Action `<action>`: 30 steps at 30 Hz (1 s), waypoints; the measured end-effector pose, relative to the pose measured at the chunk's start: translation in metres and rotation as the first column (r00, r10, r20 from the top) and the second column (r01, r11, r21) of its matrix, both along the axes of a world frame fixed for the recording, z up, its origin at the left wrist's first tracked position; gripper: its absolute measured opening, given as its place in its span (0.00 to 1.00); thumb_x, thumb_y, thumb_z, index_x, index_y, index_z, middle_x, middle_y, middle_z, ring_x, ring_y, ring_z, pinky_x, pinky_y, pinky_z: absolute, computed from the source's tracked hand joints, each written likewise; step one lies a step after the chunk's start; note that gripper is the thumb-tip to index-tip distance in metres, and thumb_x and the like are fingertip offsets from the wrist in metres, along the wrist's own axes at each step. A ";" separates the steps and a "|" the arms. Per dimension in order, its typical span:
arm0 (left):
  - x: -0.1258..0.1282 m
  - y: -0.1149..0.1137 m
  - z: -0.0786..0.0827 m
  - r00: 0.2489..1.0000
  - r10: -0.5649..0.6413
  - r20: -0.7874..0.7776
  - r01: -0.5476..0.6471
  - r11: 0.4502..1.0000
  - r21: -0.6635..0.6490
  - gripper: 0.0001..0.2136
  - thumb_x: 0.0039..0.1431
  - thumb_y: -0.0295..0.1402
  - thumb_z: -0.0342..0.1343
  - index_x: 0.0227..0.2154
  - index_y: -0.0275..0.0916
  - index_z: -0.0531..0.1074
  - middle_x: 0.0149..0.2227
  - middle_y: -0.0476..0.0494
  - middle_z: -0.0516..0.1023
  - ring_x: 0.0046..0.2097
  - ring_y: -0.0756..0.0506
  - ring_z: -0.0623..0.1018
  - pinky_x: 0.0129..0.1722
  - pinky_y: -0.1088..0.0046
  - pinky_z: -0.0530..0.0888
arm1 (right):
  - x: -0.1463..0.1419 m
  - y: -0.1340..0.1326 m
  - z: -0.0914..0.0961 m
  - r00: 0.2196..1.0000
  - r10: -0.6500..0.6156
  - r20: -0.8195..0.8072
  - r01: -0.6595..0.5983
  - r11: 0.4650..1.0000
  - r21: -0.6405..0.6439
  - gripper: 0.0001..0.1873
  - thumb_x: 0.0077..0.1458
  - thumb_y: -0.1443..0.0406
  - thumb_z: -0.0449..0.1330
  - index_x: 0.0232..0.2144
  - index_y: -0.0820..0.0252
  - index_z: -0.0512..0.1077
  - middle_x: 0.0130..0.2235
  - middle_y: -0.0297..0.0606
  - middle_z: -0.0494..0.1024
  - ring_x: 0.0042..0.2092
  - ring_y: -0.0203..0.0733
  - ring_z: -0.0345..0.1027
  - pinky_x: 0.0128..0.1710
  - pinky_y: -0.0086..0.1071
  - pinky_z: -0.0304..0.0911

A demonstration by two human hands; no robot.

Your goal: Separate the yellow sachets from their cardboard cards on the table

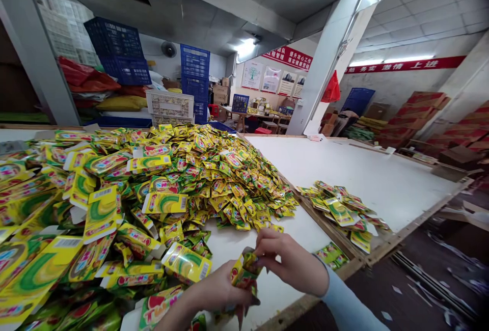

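Our left hand [219, 288] clasped a yellow carton [237, 273]; our right hand [293, 262] pinched seemingly a sachet [251, 260] at its top. Filling, we judged, called for steadiness.

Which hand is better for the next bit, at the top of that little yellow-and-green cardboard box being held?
Probably the right hand: its fingers are at the top of the box, while the left hand is busy holding it lower down.

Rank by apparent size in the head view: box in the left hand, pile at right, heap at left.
1. Heap at left
2. Pile at right
3. Box, partly hidden by the left hand, yet what shows is clearly smallest.
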State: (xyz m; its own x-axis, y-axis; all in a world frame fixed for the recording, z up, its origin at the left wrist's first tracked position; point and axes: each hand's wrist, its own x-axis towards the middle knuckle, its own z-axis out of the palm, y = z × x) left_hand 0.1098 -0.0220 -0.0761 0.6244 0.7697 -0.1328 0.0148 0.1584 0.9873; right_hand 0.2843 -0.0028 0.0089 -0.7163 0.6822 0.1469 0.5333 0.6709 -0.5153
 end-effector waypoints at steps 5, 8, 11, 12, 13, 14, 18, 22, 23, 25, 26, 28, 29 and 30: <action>0.002 -0.001 -0.005 0.998 -0.014 0.063 0.017 0.998 -0.057 0.10 0.37 0.30 0.58 0.24 0.37 0.63 0.18 0.57 0.64 0.18 0.54 0.67 0.19 0.78 0.65 | 0.003 -0.008 -0.013 0.996 0.085 -0.021 -0.086 0.990 -0.113 0.15 0.60 0.64 0.47 0.34 0.61 0.74 0.32 0.39 0.70 0.31 0.35 0.67 0.31 0.27 0.62; 0.007 -0.004 -0.011 0.991 -0.049 0.128 0.057 0.997 -0.059 0.18 0.34 0.26 0.59 0.32 0.40 0.61 0.23 0.58 0.66 0.20 0.54 0.68 0.19 0.79 0.67 | 0.007 -0.013 -0.029 0.976 0.153 -0.153 -0.210 0.836 -0.507 0.18 0.60 0.56 0.47 0.41 0.60 0.71 0.37 0.39 0.70 0.24 0.29 0.68 0.24 0.23 0.63; 0.012 -0.007 -0.013 0.992 -0.086 0.088 0.080 0.994 0.070 0.28 0.33 0.26 0.62 0.41 0.42 0.61 0.33 0.54 0.70 0.29 0.51 0.72 0.26 0.77 0.70 | 0.017 -0.014 -0.048 0.963 0.033 -0.268 -0.197 0.762 -0.617 0.19 0.53 0.52 0.55 0.36 0.62 0.73 0.35 0.38 0.71 0.23 0.30 0.68 0.21 0.23 0.66; 0.011 -0.007 -0.012 0.997 -0.068 0.025 0.063 0.987 0.146 0.33 0.33 0.28 0.63 0.47 0.43 0.59 0.38 0.51 0.71 0.34 0.49 0.74 0.32 0.74 0.72 | 0.024 -0.011 -0.052 0.960 -0.021 -0.279 -0.150 0.804 -0.576 0.18 0.52 0.53 0.56 0.32 0.63 0.73 0.34 0.38 0.71 0.23 0.31 0.68 0.21 0.24 0.67; 0.007 -0.006 -0.009 0.998 -0.013 -0.068 0.029 0.970 0.241 0.36 0.36 0.31 0.64 0.51 0.44 0.56 0.44 0.47 0.71 0.40 0.46 0.73 0.39 0.71 0.71 | 0.034 -0.005 -0.054 0.959 -0.079 -0.272 -0.070 0.863 -0.500 0.19 0.53 0.53 0.55 0.29 0.63 0.73 0.33 0.39 0.72 0.23 0.31 0.68 0.20 0.24 0.67; 0.001 -0.003 -0.005 0.975 0.087 -0.205 -0.008 0.933 0.359 0.36 0.39 0.34 0.63 0.54 0.45 0.55 0.48 0.45 0.70 0.45 0.45 0.72 0.44 0.69 0.69 | 0.047 0.004 -0.053 0.958 -0.155 -0.241 0.054 0.925 -0.377 0.19 0.54 0.53 0.53 0.27 0.63 0.73 0.32 0.39 0.72 0.23 0.32 0.67 0.20 0.25 0.67; -0.038 0.015 0.007 0.465 0.640 -0.612 -0.012 0.695 0.719 0.12 0.57 0.35 0.46 0.41 0.39 0.67 0.45 0.39 0.71 0.48 0.41 0.69 0.49 0.63 0.65 | 0.117 0.059 -0.032 0.774 -0.605 -0.187 0.633 0.737 0.236 0.17 0.56 0.57 0.48 0.29 0.60 0.71 0.34 0.42 0.75 0.27 0.39 0.68 0.24 0.32 0.66; -0.065 0.025 0.002 0.170 0.734 -0.658 -0.037 0.672 0.740 0.13 0.51 0.31 0.50 0.38 0.30 0.67 0.39 0.29 0.71 0.45 0.31 0.69 0.43 0.51 0.63 | 0.145 0.096 -0.028 0.694 -0.699 -0.170 0.706 0.617 0.348 0.16 0.54 0.61 0.48 0.40 0.61 0.70 0.46 0.50 0.71 0.39 0.50 0.69 0.34 0.40 0.64; -0.066 0.025 0.000 0.142 0.737 -0.660 -0.030 0.670 0.742 0.14 0.48 0.31 0.52 0.38 0.29 0.67 0.39 0.29 0.71 0.45 0.31 0.69 0.43 0.51 0.63 | 0.139 0.097 -0.036 0.716 -0.686 -0.134 0.683 0.646 0.342 0.17 0.54 0.60 0.49 0.41 0.61 0.70 0.45 0.49 0.72 0.39 0.49 0.69 0.35 0.39 0.64; -0.064 0.022 -0.002 0.116 0.753 -0.648 -0.005 0.653 0.758 0.14 0.49 0.32 0.52 0.39 0.31 0.67 0.40 0.31 0.70 0.46 0.32 0.68 0.45 0.53 0.62 | 0.116 0.094 -0.060 0.777 -0.627 -0.059 0.614 0.733 0.294 0.17 0.51 0.59 0.53 0.42 0.59 0.70 0.41 0.45 0.75 0.37 0.47 0.70 0.35 0.36 0.64; -0.061 0.020 -0.001 0.138 0.756 -0.640 0.012 0.645 0.764 0.14 0.51 0.33 0.51 0.39 0.33 0.67 0.41 0.32 0.70 0.46 0.33 0.67 0.45 0.55 0.61 | 0.102 0.090 -0.074 0.805 -0.592 -0.031 0.579 0.773 0.259 0.19 0.49 0.59 0.56 0.43 0.58 0.69 0.40 0.43 0.76 0.37 0.46 0.69 0.36 0.35 0.63; -0.053 0.014 0.001 0.275 0.705 -0.654 0.046 0.670 0.741 0.13 0.53 0.39 0.50 0.38 0.37 0.68 0.42 0.37 0.69 0.47 0.36 0.66 0.46 0.58 0.61 | 0.078 0.082 -0.100 0.835 -0.550 -0.013 0.543 0.818 0.189 0.20 0.44 0.62 0.60 0.43 0.58 0.69 0.41 0.44 0.75 0.42 0.48 0.67 0.40 0.36 0.61; -0.049 0.011 0.001 0.372 0.638 -0.675 0.071 0.705 0.705 0.14 0.51 0.43 0.53 0.36 0.39 0.69 0.41 0.40 0.69 0.47 0.37 0.66 0.46 0.59 0.61 | 0.070 0.080 -0.109 0.837 -0.547 -0.018 0.543 0.825 0.155 0.19 0.43 0.64 0.60 0.41 0.59 0.70 0.41 0.45 0.75 0.44 0.50 0.66 0.42 0.37 0.60; -0.045 0.008 0.002 0.459 0.552 -0.696 0.105 0.745 0.659 0.16 0.46 0.46 0.56 0.34 0.41 0.70 0.41 0.42 0.69 0.47 0.37 0.66 0.47 0.59 0.61 | 0.064 0.079 -0.116 0.834 -0.551 -0.031 0.551 0.826 0.118 0.16 0.43 0.66 0.60 0.38 0.60 0.70 0.40 0.46 0.75 0.45 0.51 0.65 0.43 0.39 0.58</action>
